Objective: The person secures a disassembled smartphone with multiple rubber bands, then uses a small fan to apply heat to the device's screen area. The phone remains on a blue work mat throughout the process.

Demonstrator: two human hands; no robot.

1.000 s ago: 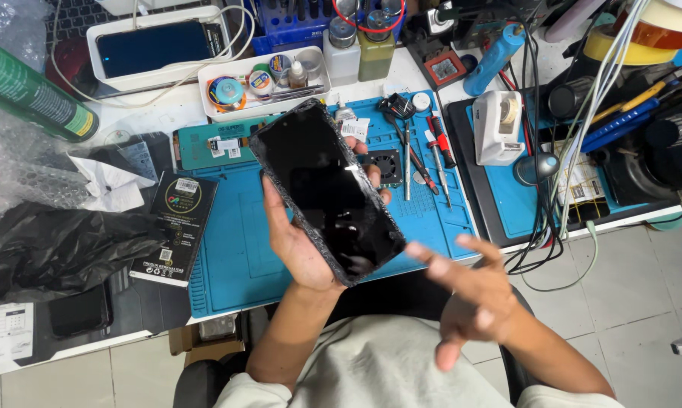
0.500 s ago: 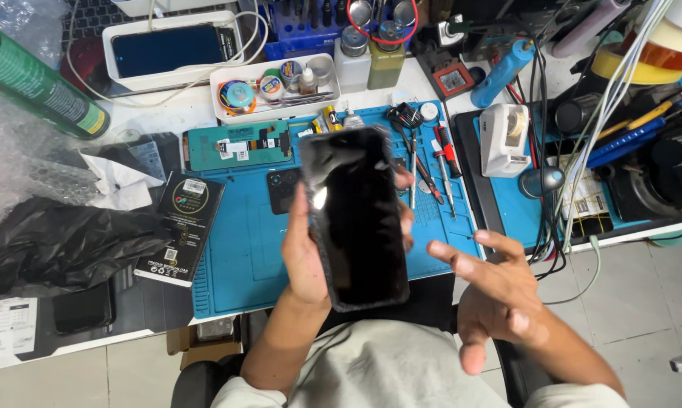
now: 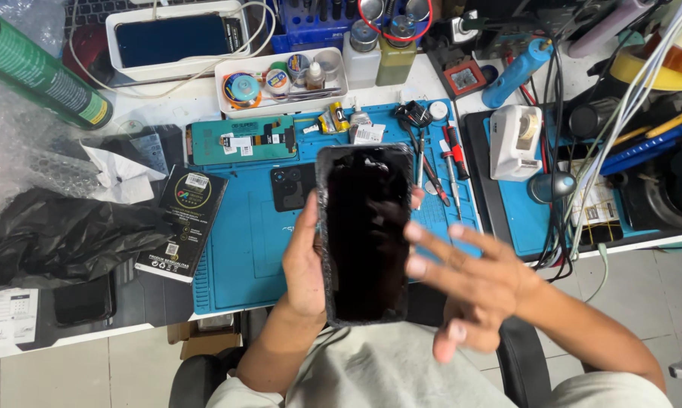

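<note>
A person's left hand (image 3: 305, 261) has its grip clenched around a dark phone screen panel (image 3: 365, 233), held upright above the blue repair mat (image 3: 239, 234) on the bench; the right hand (image 3: 473, 283) hovers beside it, fingers spread and released. Held at one edge only, the panel could slip or crack.

Phone held above the work mat

The dark glass-fronted phone (image 3: 365, 234) sits in the left hand (image 3: 305, 264), over the blue rubber mat (image 3: 235, 249) on the tabletop (image 3: 167, 106); the right hand (image 3: 477, 283) hovers just right of it.
</note>
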